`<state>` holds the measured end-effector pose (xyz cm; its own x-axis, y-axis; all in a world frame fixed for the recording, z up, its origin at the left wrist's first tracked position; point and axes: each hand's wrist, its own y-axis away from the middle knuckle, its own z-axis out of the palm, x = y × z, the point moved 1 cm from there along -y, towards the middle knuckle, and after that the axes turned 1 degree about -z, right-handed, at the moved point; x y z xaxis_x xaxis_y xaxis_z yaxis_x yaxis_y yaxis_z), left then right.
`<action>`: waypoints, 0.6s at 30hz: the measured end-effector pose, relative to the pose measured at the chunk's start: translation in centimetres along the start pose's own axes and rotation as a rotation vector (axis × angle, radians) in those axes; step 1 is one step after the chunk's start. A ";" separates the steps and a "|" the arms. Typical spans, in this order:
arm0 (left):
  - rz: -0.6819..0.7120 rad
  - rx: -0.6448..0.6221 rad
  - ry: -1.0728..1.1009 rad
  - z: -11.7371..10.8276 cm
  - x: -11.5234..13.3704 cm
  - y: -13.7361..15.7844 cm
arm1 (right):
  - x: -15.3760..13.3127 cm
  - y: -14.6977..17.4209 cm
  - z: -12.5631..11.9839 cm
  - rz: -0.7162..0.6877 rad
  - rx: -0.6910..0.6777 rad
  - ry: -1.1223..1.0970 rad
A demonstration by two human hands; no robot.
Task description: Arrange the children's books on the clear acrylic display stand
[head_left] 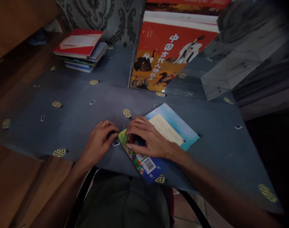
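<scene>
A thin picture book (158, 136) lies tilted on the table in front of me, its blue and green cover facing up with a pale yellow text panel and a barcode sticker. At its left corner, my left hand (99, 137) has thumb and forefinger brought together, pinching the corner. My right hand (147, 136) rests across the book's left half, fingers curved and the thumb apart from them, with cover showing through the gap. That hand and wrist hide part of the cover.
A clear acrylic stand (215, 85) at the back right holds orange-red books (156, 53). At the back left is a stack of books (80, 47) with a red one on top. The dark table (75, 91) has pineapple prints; its front edge is close to my lap.
</scene>
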<state>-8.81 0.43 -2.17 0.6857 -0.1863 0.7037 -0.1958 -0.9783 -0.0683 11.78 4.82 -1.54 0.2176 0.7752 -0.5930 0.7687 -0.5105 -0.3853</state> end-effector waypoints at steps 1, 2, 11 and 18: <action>-0.004 0.013 -0.025 0.1 0.1 0.2 | 0.0 0.1 0.0 -0.006 0.011 -0.014; -0.007 0.030 -0.053 0.3 0.3 0.4 | 0.1 0.1 -0.1 -0.012 0.027 -0.028; 0.040 0.178 -0.109 1.6 1.6 1.8 | 0.0 0.4 -0.1 -0.049 0.126 -0.055; 0.031 0.212 -0.213 2.1 2.0 1.7 | -0.1 0.6 -0.1 -0.074 0.150 -0.011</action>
<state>-6.29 -1.78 -2.36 0.8178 -0.2093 0.5361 -0.0835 -0.9648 -0.2494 12.27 4.49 -1.62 0.1562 0.8090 -0.5667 0.6839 -0.5025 -0.5289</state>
